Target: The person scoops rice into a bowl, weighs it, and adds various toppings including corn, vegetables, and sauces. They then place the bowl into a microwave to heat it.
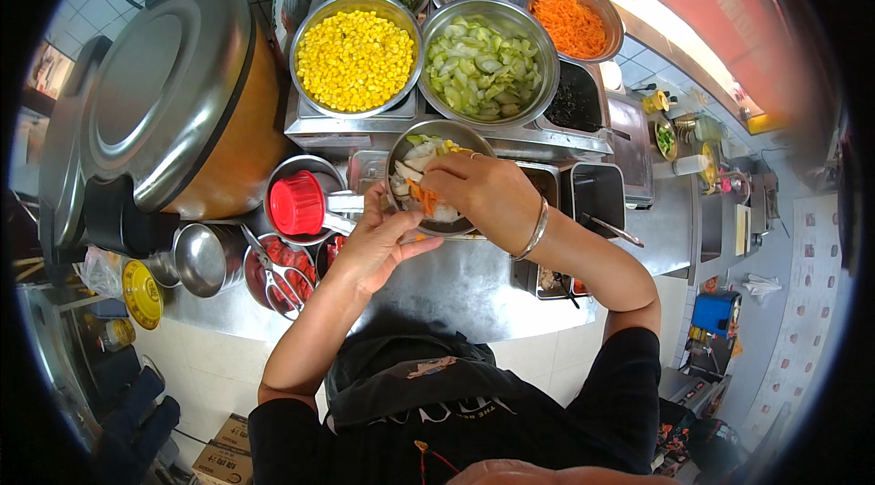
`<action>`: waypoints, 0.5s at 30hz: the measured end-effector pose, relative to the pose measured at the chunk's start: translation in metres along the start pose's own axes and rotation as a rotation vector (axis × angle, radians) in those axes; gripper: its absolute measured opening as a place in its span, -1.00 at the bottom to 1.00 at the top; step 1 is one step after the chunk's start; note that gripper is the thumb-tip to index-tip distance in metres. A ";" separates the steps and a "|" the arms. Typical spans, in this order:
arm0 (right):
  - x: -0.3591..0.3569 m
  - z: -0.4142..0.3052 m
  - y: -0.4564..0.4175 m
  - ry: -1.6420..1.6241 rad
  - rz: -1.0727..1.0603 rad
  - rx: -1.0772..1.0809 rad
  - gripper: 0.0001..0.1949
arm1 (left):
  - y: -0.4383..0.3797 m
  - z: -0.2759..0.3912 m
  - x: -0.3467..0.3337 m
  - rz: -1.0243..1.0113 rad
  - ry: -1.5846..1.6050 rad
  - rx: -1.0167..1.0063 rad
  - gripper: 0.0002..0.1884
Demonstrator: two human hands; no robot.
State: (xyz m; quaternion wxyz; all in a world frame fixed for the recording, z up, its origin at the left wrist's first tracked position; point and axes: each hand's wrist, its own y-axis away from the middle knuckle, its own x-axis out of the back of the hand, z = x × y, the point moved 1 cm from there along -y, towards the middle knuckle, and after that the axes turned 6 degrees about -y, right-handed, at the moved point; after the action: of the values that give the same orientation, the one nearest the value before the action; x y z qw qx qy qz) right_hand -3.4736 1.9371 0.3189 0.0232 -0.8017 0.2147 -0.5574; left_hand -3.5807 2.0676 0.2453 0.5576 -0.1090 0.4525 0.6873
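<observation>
A metal bowl [394,150] with pale slices, some green slices, yellow corn and carrot shreds is in front of me. My left hand [383,239] supports its lower left rim, thumb and fingers against the side. My right hand [478,191] reaches over the bowl from the right, its fingertips pinching orange carrot shreds [425,199] low over the contents. Behind the bowl stand a bowl of corn kernels [355,61] and a bowl of sliced green vegetable [482,68]. Farther right, a bowl holds shredded carrot [569,23].
A large lidded cooker [184,102] stands left. Near it are a red scoop [297,202] in a bowl, scissors [277,274] on a bowl of red pieces, and empty metal bowls [199,259]. Metal bins with utensils [598,194] stand right on the steel counter [437,300].
</observation>
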 end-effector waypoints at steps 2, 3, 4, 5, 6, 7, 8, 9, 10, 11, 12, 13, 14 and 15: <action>-0.002 0.000 0.000 -0.050 -0.048 -0.006 -0.85 | 0.000 -0.001 0.002 -0.009 0.003 -0.005 -0.40; -0.004 0.001 0.001 -0.076 -0.071 -0.010 -0.85 | 0.000 -0.001 0.001 -0.009 0.000 -0.011 -0.40; -0.006 0.000 0.001 -0.026 -0.072 0.012 -0.85 | 0.001 -0.001 0.001 -0.009 -0.003 -0.017 -0.40; -0.008 -0.001 0.001 0.025 -0.072 0.034 -0.86 | 0.002 -0.001 0.000 -0.010 -0.006 -0.022 -0.40; -0.009 -0.002 0.001 0.075 -0.071 0.057 -0.86 | 0.003 -0.001 0.000 -0.011 -0.013 -0.020 -0.39; -0.007 -0.001 0.001 0.057 -0.019 0.064 -0.86 | 0.003 0.000 0.000 -0.013 -0.020 -0.018 -0.39; -0.005 0.000 0.001 0.039 0.034 0.071 -0.86 | 0.004 0.000 0.000 -0.014 -0.027 -0.016 -0.39; -0.002 0.001 0.001 0.021 0.086 0.080 -0.87 | 0.005 0.001 -0.001 -0.012 -0.023 -0.018 -0.39; 0.002 0.001 0.002 -0.010 0.087 0.056 -0.87 | 0.007 0.002 -0.003 -0.010 -0.020 -0.020 -0.39; 0.008 0.000 0.002 -0.041 0.088 0.031 -0.88 | 0.008 0.003 -0.004 -0.009 -0.017 -0.021 -0.39; 0.013 -0.001 0.003 -0.068 0.091 0.000 -0.88 | 0.008 0.002 -0.004 -0.011 -0.020 -0.001 -0.30; 0.011 -0.001 0.006 -0.069 0.073 0.020 -0.88 | 0.007 0.000 -0.002 -0.014 -0.023 0.020 -0.21; 0.007 0.000 0.008 -0.069 0.056 0.039 -0.88 | 0.006 -0.002 0.000 -0.017 -0.027 0.042 -0.11; 0.001 0.002 0.012 -0.065 0.041 0.053 -0.87 | 0.005 -0.004 -0.002 -0.019 -0.029 0.039 -0.11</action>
State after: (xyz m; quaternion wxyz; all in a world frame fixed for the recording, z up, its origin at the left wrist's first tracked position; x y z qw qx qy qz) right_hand -3.4754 1.9257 0.3156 0.0630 -0.8140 0.2156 -0.5358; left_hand -3.5855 2.0639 0.2468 0.5726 -0.0928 0.4566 0.6746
